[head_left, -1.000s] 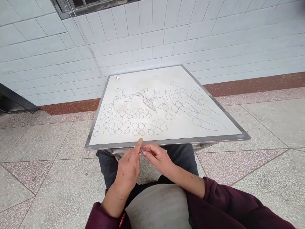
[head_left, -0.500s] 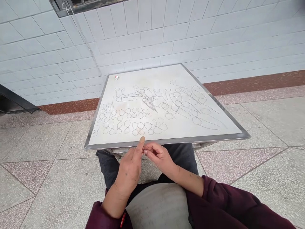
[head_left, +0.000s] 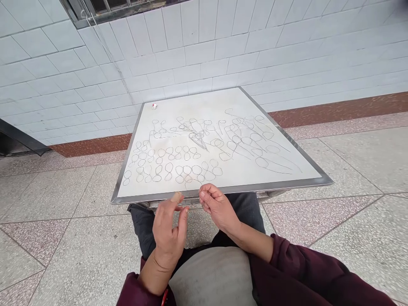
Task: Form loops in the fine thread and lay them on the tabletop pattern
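Pinches a thin wire [head_left: 193, 179] between right-hand [head_left: 219, 208] thumb and finger, above the near edge of the board [head_left: 270, 186], with left-hand [head_left: 167, 225] thumb and fingers spread just beside; cannot tell whether touching it. Seems to be mid-way through bending 1 loop, probably calling for a steady right pinch and precise left fingertips. Has open room leftward, but little before the loops [head_left: 184, 171] just beyond the edge.

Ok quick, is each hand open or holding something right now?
Left hand: open, nothing visibly held.
Right hand: closed, pinching a thin, dark, looped wire.
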